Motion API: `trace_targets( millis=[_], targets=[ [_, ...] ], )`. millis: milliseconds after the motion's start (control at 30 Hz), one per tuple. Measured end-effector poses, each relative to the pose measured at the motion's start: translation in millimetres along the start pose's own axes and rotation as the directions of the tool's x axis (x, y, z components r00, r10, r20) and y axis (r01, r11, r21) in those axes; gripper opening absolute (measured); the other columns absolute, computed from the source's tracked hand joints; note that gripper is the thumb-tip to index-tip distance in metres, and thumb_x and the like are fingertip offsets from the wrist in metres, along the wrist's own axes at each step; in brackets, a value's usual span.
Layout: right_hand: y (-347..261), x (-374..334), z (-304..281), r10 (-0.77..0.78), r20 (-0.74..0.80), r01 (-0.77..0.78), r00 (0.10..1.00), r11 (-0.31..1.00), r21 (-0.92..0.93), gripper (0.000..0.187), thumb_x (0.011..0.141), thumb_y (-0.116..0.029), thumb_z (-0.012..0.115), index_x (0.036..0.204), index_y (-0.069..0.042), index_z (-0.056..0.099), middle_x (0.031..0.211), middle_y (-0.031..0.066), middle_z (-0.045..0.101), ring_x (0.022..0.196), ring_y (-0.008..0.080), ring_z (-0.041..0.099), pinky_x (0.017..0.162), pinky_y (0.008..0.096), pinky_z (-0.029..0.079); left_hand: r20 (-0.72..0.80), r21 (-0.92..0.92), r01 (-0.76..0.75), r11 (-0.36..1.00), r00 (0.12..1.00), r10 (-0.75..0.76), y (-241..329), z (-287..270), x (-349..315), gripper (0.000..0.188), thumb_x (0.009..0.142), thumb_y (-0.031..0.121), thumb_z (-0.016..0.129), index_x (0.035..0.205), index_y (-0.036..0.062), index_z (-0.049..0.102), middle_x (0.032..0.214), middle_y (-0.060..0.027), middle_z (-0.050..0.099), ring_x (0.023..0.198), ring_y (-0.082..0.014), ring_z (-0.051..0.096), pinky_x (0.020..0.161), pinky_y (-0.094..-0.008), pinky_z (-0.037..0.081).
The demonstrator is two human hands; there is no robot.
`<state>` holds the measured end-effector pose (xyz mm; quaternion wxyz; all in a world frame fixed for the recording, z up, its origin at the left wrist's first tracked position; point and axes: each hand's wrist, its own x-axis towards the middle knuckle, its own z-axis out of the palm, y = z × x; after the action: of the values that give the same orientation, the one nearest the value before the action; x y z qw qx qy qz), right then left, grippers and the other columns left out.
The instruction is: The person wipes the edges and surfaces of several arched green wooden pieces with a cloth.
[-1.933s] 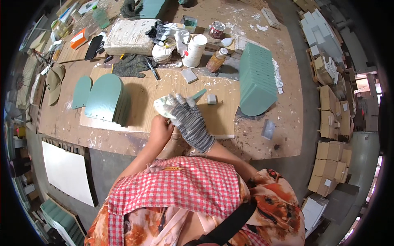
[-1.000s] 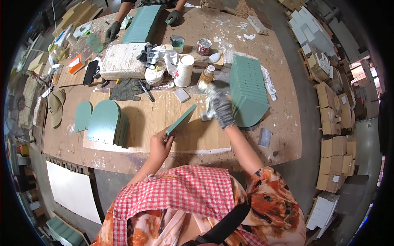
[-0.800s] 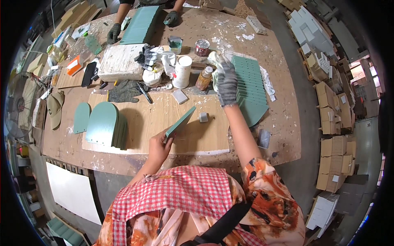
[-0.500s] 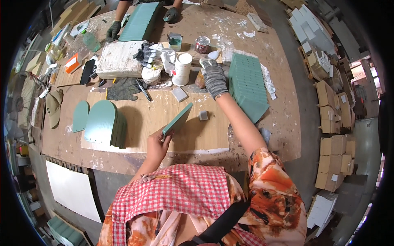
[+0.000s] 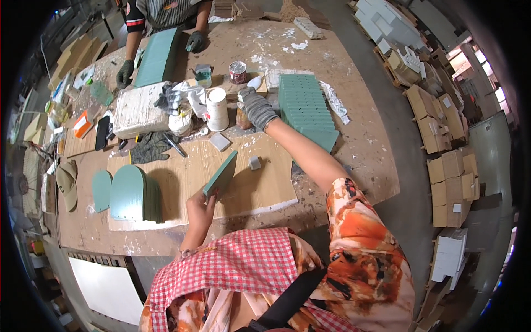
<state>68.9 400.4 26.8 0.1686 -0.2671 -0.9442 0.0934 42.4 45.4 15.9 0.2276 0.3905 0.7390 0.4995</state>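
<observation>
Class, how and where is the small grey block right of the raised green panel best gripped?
Probably pinch opposite side faces of the small grey block, coming from above right: it is boxy, sits apart on the wood-grain board, and the tilted green panel rises on its left.

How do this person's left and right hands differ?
The left hand is bare, while the right hand wears a gray striped glove. The left hand grips a tilted green board; the right hand is at the top of a small bottle, partly covering it. The left hand is closer in, the right hand farther out, beside a stack of green boards. Both are over the table.
</observation>
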Motion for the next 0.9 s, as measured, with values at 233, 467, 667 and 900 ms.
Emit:
trace_targets(
  millis=[233, 467, 667, 900],
  targets=[
    [15.9, -61.4, -25.1, 0.454, -0.378, 0.031, 0.807, 0.607, 0.794, 0.03, 0.088, -0.025, 0.058, 0.108, -0.004, 0.052, 0.09, 0.0095, 0.06, 0.087, 0.0263, 0.058, 0.086, 0.0344, 0.044, 0.005, -0.003, 0.011, 1.0, 1.0, -0.011, 10.0, -3.0, -4.5, 0.016, 0.081, -0.007, 0.057, 0.096, -0.0063, 0.063, 0.084, -0.0095, 0.067, 0.079, -0.011, 0.062, 0.07, -0.0239, 0.047],
    [9.1, -127.3, 11.2, 0.268, 0.482, 0.153, 0.834, -0.952, 0.264, 0.017, 0.088, -0.026, 0.04, 0.084, -0.012, 0.047, 0.068, 0.0051, 0.041, 0.058, 0.016, 0.04, 0.051, 0.0295, 0.034, 0.018, 0.048, 0.014, 0.999, 1.0, -0.015, 10.8, -8.1, -3.5, 0.03, 0.077, -0.004, 0.06, 0.107, -0.0015, 0.062, 0.088, -0.0178, 0.066, 0.082, -0.024, 0.066, 0.072, -0.0298, 0.05],
    [4.4, -124.3, -46.8, 0.484, 0.183, 0.096, 0.856, -0.496, 0.863, 0.02, 0.09, -0.024, 0.051, 0.099, -0.006, 0.055, 0.084, 0.0034, 0.054, 0.076, 0.0141, 0.048, 0.065, 0.0273, 0.041, -0.007, 0.012, -0.034, 0.999, 0.999, 0.034, 14.4, -11.0, -0.5, 0.025, 0.078, 0.001, 0.062, 0.103, -0.0009, 0.062, 0.086, -0.0166, 0.066, 0.08, -0.0237, 0.066, 0.072, -0.0297, 0.05],
    [-37.2, -98.9, -127.3, 0.249, -0.373, -0.013, 0.894, 0.846, 0.532, 0.028, 0.089, -0.017, 0.056, 0.11, 0.001, 0.049, 0.098, 0.0159, 0.055, 0.087, 0.0272, 0.054, 0.082, 0.0362, 0.044, 0.072, 0.085, 0.125, 0.989, 0.989, -0.131, 31.2, -22.3, -0.3, 0.021, 0.079, 0.005, 0.064, 0.099, -0.0014, 0.061, 0.079, -0.015, 0.065, 0.069, -0.021, 0.066, 0.066, -0.029, 0.05]
  ],
)
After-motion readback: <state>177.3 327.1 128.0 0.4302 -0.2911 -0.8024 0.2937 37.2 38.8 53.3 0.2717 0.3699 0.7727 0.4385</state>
